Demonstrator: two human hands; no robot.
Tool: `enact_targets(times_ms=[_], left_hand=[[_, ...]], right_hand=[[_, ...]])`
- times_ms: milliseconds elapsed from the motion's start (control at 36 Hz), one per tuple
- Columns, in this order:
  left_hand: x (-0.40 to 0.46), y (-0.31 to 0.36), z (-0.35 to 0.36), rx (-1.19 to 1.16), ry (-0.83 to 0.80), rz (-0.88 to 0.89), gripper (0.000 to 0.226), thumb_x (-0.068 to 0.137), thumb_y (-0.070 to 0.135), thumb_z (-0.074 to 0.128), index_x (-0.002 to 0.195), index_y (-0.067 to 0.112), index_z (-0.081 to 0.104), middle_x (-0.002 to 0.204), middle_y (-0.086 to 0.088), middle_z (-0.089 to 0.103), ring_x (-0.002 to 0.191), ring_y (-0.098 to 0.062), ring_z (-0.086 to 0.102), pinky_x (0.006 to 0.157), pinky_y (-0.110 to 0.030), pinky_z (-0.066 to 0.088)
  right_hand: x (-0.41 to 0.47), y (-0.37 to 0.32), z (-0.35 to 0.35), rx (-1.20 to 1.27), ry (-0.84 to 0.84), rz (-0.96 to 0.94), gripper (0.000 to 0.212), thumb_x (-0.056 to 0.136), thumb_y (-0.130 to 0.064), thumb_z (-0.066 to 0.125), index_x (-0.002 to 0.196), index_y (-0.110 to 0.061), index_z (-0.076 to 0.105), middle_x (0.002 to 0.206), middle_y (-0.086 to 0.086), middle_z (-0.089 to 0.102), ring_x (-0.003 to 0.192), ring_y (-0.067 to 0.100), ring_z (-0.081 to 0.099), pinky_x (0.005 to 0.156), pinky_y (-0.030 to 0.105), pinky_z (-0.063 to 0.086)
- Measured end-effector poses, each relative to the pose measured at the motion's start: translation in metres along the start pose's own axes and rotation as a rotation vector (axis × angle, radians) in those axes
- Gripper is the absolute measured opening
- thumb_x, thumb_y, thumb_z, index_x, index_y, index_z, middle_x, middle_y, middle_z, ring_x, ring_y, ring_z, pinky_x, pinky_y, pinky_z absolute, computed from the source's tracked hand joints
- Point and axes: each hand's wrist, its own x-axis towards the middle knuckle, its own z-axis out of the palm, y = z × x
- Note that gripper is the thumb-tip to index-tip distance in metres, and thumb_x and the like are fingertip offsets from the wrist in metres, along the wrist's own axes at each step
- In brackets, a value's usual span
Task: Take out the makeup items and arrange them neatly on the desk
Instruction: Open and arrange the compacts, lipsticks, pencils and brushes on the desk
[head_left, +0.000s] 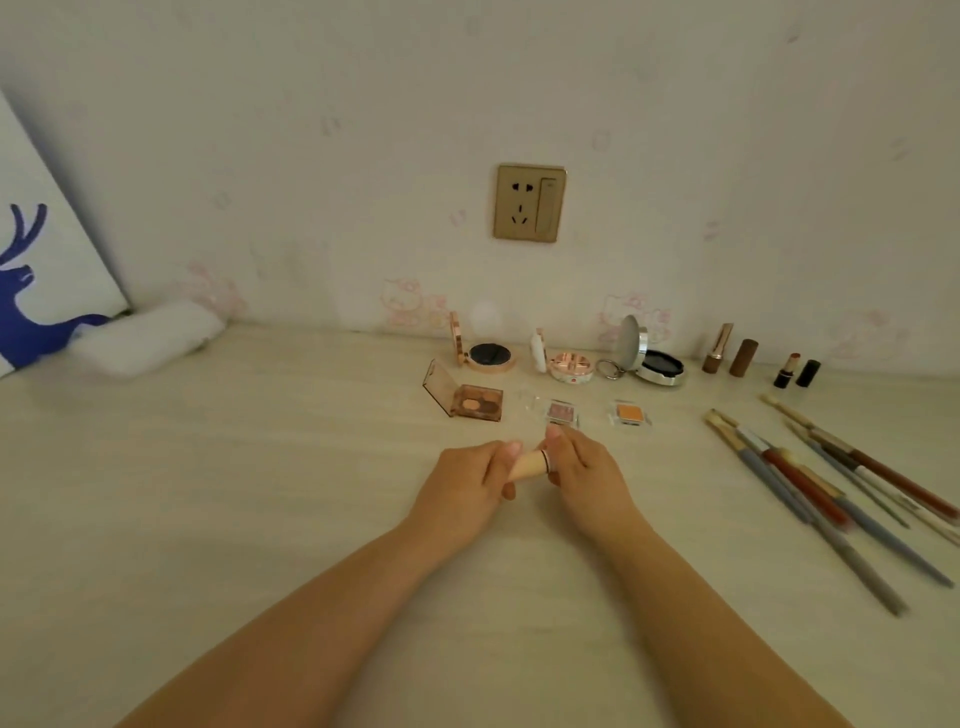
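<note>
Both hands meet over the middle of the desk (260, 493) on a small cream tube (527, 464) with a dark ring at its right end. My left hand (467, 486) grips the tube's left part. My right hand (579, 467) grips its right end, fingers curled over the ring. Behind them lie an open brown eyeshadow palette (475, 402), a pink pan (562, 412) and an orange pan (630, 414). Three open compacts stand by the wall: a rose-gold compact (485, 356), a patterned compact (569, 366) and a silver compact (657, 364).
Lipsticks (717, 348) and caps stand at the back right. Several long pencils and brushes (810, 483) lie fanned out on the right. A folded white cloth (150, 338) and a canvas with a blue deer (36, 291) sit at the far left. A wall socket (529, 202) is above.
</note>
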Motion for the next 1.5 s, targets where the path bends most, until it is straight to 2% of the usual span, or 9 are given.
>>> enact_targets(times_ms=[139, 333, 472, 639, 722, 806, 1111, 1278, 1500], left_hand=[[0.000, -0.001, 0.000, -0.159, 0.017, -0.018, 0.023, 0.097, 0.032, 0.045, 0.077, 0.031, 0.056, 0.060, 0.009, 0.057, 0.056, -0.005, 0.050, 0.061, -0.023, 0.040], [0.004, -0.007, -0.003, -0.170, 0.082, -0.004, 0.016, 0.089, 0.020, 0.060, 0.105, 0.021, 0.063, 0.082, 0.020, 0.056, 0.071, 0.002, 0.052, 0.065, -0.009, 0.039], [0.001, -0.009, -0.005, -0.192, 0.048, 0.036, 0.020, 0.087, 0.014, 0.063, 0.098, 0.030, 0.061, 0.092, 0.021, 0.058, 0.084, 0.005, 0.054, 0.074, -0.008, 0.042], [0.003, -0.011, -0.005, -0.195, 0.100, -0.015, 0.021, 0.087, 0.017, 0.064, 0.106, 0.025, 0.064, 0.095, 0.017, 0.060, 0.084, 0.006, 0.054, 0.073, -0.002, 0.038], [0.003, -0.011, -0.007, -0.220, 0.091, -0.034, 0.021, 0.086, 0.017, 0.065, 0.105, 0.027, 0.062, 0.094, 0.019, 0.060, 0.084, 0.008, 0.056, 0.073, 0.000, 0.039], [0.002, -0.011, -0.008, -0.247, 0.075, -0.032, 0.023, 0.086, 0.016, 0.066, 0.101, 0.032, 0.060, 0.096, 0.019, 0.061, 0.088, 0.003, 0.059, 0.077, -0.004, 0.042], [0.005, -0.019, -0.011, -0.269, 0.057, -0.059, 0.024, 0.086, 0.017, 0.065, 0.095, 0.038, 0.058, 0.094, 0.012, 0.064, 0.084, -0.009, 0.060, 0.083, -0.023, 0.047], [0.007, -0.025, -0.023, -0.202, 0.046, -0.041, 0.023, 0.085, 0.017, 0.067, 0.096, 0.035, 0.060, 0.095, 0.017, 0.064, 0.088, 0.003, 0.060, 0.074, -0.001, 0.040], [0.022, -0.038, -0.049, -0.068, 0.049, -0.060, 0.023, 0.084, 0.023, 0.068, 0.095, 0.039, 0.056, 0.095, 0.019, 0.063, 0.089, 0.004, 0.059, 0.073, -0.005, 0.040]], right_hand=[[-0.002, 0.002, -0.004, 0.097, -0.025, -0.001, 0.032, 0.100, -0.020, 0.037, 0.085, 0.000, 0.057, 0.065, -0.003, 0.046, 0.054, 0.002, 0.040, 0.054, 0.013, 0.032], [0.001, 0.007, -0.013, 0.155, -0.131, 0.030, 0.018, 0.092, -0.009, 0.053, 0.095, -0.026, 0.054, 0.083, -0.011, 0.052, 0.070, 0.006, 0.045, 0.063, 0.018, 0.035], [0.000, 0.009, -0.015, 0.021, -0.107, -0.019, 0.021, 0.097, -0.023, 0.043, 0.085, -0.021, 0.060, 0.066, -0.009, 0.060, 0.052, -0.002, 0.046, 0.057, 0.017, 0.034], [-0.001, 0.010, -0.019, 0.009, -0.135, -0.037, 0.020, 0.090, -0.014, 0.059, 0.103, -0.028, 0.054, 0.094, -0.011, 0.053, 0.070, 0.003, 0.046, 0.061, 0.004, 0.038], [-0.002, 0.007, -0.019, -0.020, -0.138, -0.015, 0.010, 0.093, -0.027, 0.055, 0.102, -0.030, 0.056, 0.086, -0.012, 0.056, 0.067, 0.001, 0.048, 0.062, 0.010, 0.037], [-0.001, 0.008, -0.018, -0.022, -0.143, -0.040, 0.013, 0.096, -0.027, 0.048, 0.089, -0.027, 0.059, 0.076, -0.008, 0.064, 0.060, -0.001, 0.049, 0.064, 0.019, 0.037], [-0.001, 0.010, -0.021, -0.011, -0.112, -0.014, 0.015, 0.089, -0.018, 0.061, 0.102, -0.026, 0.060, 0.075, -0.009, 0.048, 0.064, 0.002, 0.042, 0.057, 0.004, 0.036], [0.004, 0.009, -0.019, -0.122, -0.130, -0.008, 0.018, 0.088, -0.021, 0.063, 0.104, -0.028, 0.062, 0.085, -0.010, 0.056, 0.074, 0.003, 0.050, 0.063, 0.008, 0.037], [0.028, -0.006, -0.006, -0.214, -0.144, -0.042, 0.025, 0.086, -0.020, 0.065, 0.111, -0.022, 0.062, 0.093, -0.008, 0.056, 0.080, 0.002, 0.051, 0.064, 0.003, 0.037]])
